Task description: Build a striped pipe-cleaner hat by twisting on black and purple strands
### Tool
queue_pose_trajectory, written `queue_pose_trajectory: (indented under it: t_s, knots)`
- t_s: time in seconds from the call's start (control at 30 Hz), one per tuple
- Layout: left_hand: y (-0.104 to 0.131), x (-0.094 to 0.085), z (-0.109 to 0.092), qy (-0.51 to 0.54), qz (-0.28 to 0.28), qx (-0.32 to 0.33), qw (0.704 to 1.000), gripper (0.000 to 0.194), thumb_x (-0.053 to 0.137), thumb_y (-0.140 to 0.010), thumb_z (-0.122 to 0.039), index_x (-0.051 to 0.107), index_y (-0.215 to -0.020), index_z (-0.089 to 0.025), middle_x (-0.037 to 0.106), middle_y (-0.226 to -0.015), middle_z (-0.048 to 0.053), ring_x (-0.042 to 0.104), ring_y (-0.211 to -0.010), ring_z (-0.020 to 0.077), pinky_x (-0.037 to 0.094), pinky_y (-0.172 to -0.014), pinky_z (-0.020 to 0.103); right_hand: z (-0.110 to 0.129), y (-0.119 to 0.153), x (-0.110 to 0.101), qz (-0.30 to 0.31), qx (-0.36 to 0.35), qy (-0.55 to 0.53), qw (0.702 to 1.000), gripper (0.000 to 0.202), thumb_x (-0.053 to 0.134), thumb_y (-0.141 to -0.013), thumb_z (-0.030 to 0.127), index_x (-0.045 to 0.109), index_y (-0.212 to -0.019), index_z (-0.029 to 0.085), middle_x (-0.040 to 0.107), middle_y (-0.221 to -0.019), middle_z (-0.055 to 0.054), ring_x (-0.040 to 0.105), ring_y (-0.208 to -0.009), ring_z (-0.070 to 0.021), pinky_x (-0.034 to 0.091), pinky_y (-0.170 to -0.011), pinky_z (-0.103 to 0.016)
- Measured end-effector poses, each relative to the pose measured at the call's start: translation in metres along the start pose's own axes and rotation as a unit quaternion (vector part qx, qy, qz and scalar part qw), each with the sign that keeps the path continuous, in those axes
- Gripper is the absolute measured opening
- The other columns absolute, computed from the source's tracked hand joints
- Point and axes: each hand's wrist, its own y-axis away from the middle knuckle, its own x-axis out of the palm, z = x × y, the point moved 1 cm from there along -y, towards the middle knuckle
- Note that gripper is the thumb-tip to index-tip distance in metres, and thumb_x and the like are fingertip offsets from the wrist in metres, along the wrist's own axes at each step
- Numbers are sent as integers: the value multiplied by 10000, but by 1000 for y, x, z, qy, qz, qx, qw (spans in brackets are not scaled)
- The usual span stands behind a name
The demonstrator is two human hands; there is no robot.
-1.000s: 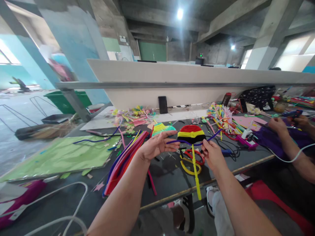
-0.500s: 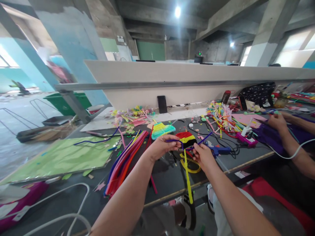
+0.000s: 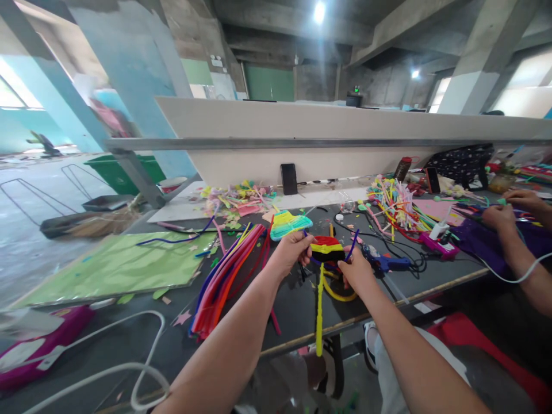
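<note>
My left hand (image 3: 294, 252) is pinched on one side of a dark blue pipe cleaner (image 3: 352, 244), and my right hand (image 3: 356, 271) grips its other side, with the end sticking up above the fingers. From the middle a yellow pipe cleaner (image 3: 319, 313) hangs down past the table edge. Directly behind, between my hands, is a fuzzy red, yellow and black striped piece (image 3: 328, 248); whether it touches the blue strand I cannot tell. A yellow and turquoise fuzzy piece (image 3: 291, 224) lies beyond my left hand. A loop of yellow strip (image 3: 338, 292) is under my right hand.
A bundle of pipe cleaners (image 3: 226, 276) lies left of my arm, near a green sheet (image 3: 116, 261). A blue glue gun (image 3: 390, 263) with cables is to the right. A phone (image 3: 288, 179) leans at the back. Another person's hands (image 3: 500, 218) work at far right.
My hands have shifted slightly, and the blue pipe cleaner's right end now points more upward. The hanging yellow pipe cleaner has swung left to nearly vertical. The whole view has turned a little left.
</note>
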Motion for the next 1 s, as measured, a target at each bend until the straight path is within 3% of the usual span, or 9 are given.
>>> queue_pose_trajectory:
  t_s: [0.13,0.27,0.4,0.47,0.67,0.83,1.0]
  knots:
    - [-2,2,6,-80,-5,25,996,359,566,-819,-409,620,-1048,-138,561,-521,-39,510,-357,83,387,-329,167,2,2,2,-4,-5,-43,999,365,614,-698,220,544,-1056,244,519,-485,95,456,-279,-101,343,-274,-196]
    - [-6,1,12,-112,9,26,993,390,498,-856,-423,607,-1107,-145,568,-553,-33,519,-370,85,403,-347,178,3,0,-1,-6,5,-151,989,273,629,-710,399,605,-897,200,444,-403,96,397,-278,-83,314,-283,-186]
    - [-10,-4,16,-156,-12,19,987,360,465,-872,-386,612,-1089,-138,566,-573,-26,515,-379,77,395,-356,168,10,-2,-10,-24,-51,-281,958,331,648,-712,456,605,-904,190,615,-668,16,504,-421,-78,371,-328,-176]
    - [-12,-6,17,-177,-21,11,984,345,454,-873,-349,607,-1109,-149,565,-587,-29,511,-384,66,386,-365,156,15,-2,-14,-45,-88,-323,941,320,638,-733,448,595,-923,193,633,-800,-10,547,-508,-84,408,-355,-173]
    - [-9,-6,11,-203,-57,59,976,320,463,-846,-286,579,-1115,-156,563,-599,-30,480,-401,71,375,-406,166,39,-5,-8,-33,-132,-191,972,362,580,-772,420,578,-1068,211,595,-674,15,558,-463,-120,416,-340,-208]
    - [-2,3,-1,-272,-65,163,946,176,488,-840,-275,631,-844,-174,580,-631,-9,498,-513,101,398,-534,203,49,-14,10,-10,-147,-85,985,301,562,-774,423,672,-958,212,604,-596,9,490,-358,-119,371,-337,-251]
    - [3,11,-9,-329,-45,213,919,230,460,-864,-256,624,-731,-164,597,-682,7,503,-628,114,376,-608,206,51,-16,19,-4,-171,-14,985,280,554,-793,407,699,-961,237,592,-490,27,488,-343,-131,393,-392,-258]
